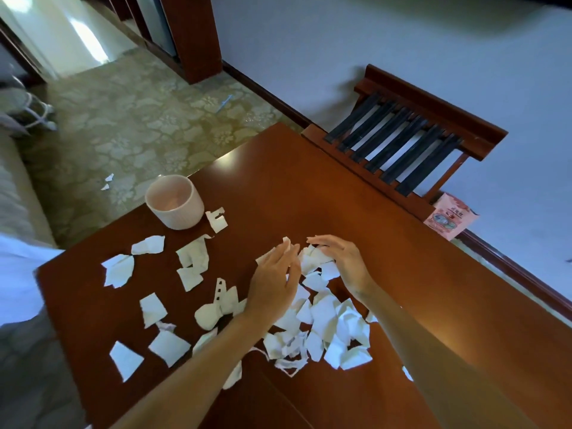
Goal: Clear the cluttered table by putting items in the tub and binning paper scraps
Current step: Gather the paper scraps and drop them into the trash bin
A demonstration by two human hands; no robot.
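The brown surface [309,187], cut off below, bears white paper scraps [325,320] heaped between both forearms, a white tub [175,201] near its far left corner, the left hand [274,280], grip released, flat against the heap, and the right hand [337,258] arched over scraps, its grip hidden underneath, so I cannot tell.

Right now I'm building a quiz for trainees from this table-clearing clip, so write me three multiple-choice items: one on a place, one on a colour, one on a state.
1. Where does the tub stand? A on a shelf; B on the table, near its far left edge; C in a sink.
2. What colour are the paper scraps? A green; B black; C white.
3. How is the tub placed? A upright, mouth up; B on its side; C upside down.
Key: 1 B, it sits on the brown wood by the edge; 2 C, they show white on the wood; 3 A, its open rim faces up.
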